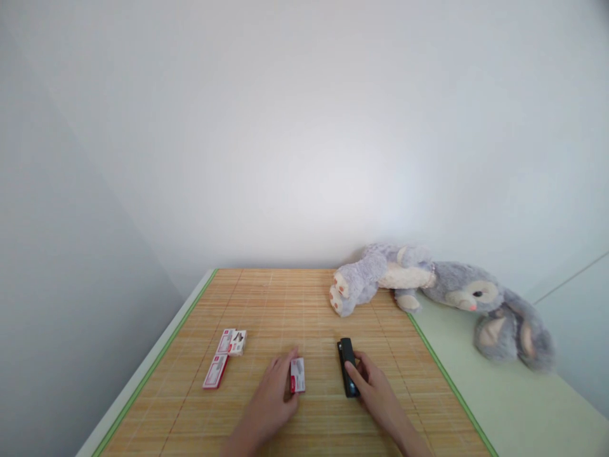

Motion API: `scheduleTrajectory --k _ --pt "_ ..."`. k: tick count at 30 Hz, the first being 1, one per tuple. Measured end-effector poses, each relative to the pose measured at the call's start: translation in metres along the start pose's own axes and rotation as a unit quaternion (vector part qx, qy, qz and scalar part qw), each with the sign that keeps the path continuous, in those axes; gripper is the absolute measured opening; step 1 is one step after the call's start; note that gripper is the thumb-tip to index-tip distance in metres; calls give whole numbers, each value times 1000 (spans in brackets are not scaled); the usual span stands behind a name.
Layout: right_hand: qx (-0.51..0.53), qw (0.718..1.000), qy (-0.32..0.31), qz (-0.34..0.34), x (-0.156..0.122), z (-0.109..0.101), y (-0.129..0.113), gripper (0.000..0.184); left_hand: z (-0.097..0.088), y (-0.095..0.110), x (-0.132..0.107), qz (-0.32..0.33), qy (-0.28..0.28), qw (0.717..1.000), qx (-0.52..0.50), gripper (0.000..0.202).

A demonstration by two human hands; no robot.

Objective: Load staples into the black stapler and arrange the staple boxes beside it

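A small red and white staple box [297,375] lies on the bamboo mat. My left hand [275,391] grips it from the left, with a finger by its far end and the thumb by its near end. To the right, a black stapler [349,367] rests lengthwise on the mat. My right hand [375,386] holds it from the right side, thumb laid over its top and the other fingers partly hidden behind it.
Left of my hands lie two flat red and white boxes [216,371] end to end, with a smaller white box [237,343] touching the farther one. A grey plush rabbit [406,276] sprawls along the wall, over the right edge of the bamboo mat [280,304] and the pale tabletop [514,406].
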State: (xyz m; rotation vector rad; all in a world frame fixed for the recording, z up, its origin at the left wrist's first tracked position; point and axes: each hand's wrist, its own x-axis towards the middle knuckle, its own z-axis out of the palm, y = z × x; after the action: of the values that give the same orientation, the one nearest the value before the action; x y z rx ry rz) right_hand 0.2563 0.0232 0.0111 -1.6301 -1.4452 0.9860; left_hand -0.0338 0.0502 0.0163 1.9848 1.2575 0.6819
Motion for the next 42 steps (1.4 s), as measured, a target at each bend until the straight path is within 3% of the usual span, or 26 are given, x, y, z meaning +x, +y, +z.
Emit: scheduleTrajectory --k 5,8,10,12,14,16,18,20,22,26,28,31,33,36,39,42 --pt "83 996 -39 10 -6 37 -19 62 15 13 6 1 -37 999 -30 88" --pt "99 994 -37 -15 -5 46 -29 62 23 22 7 5 -45 999 -28 90" --pt "116 993 -14 -10 -7 47 -28 67 20 17 1 8 -30 999 -23 90" --pt "138 990 9 12 -11 46 -22 71 7 2 -8 0 38 999 7 74" --pt "154 987 23 35 -15 45 -16 74 -15 -22 -21 -38 163 983 74 48" --pt "156 986 31 46 -19 45 -11 74 -43 -49 -35 -116 292 936 160 43" --pt "148 987 38 40 -22 47 -11 74 -66 -70 -46 -212 342 888 221 49" --pt "135 989 43 30 -24 49 -13 74 -79 -79 -54 -262 326 874 248 53" --pt "127 990 48 24 -25 50 -15 74 -77 -76 -57 -261 283 886 259 51" --pt "126 990 57 19 -26 51 -19 75 -44 -45 -48 -232 205 916 256 48" --pt "127 990 55 17 -27 50 -20 75 -28 -27 -40 -204 145 944 217 57" --pt "125 991 55 17 -27 48 -23 74 -19 -6 -28 -137 39 979 147 71" --pt "120 991 52 15 -28 47 -25 74 -20 6 -20 -102 -7 988 118 64" --pt "113 992 46 8 -28 46 -27 75 -20 21 -7 -103 -1 989 105 47" --pt "114 992 49 7 -28 46 -26 75 -11 34 6 -120 33 988 94 54" --pt "112 992 54 -1 -27 45 -26 70 6 41 15 -117 25 990 71 58"
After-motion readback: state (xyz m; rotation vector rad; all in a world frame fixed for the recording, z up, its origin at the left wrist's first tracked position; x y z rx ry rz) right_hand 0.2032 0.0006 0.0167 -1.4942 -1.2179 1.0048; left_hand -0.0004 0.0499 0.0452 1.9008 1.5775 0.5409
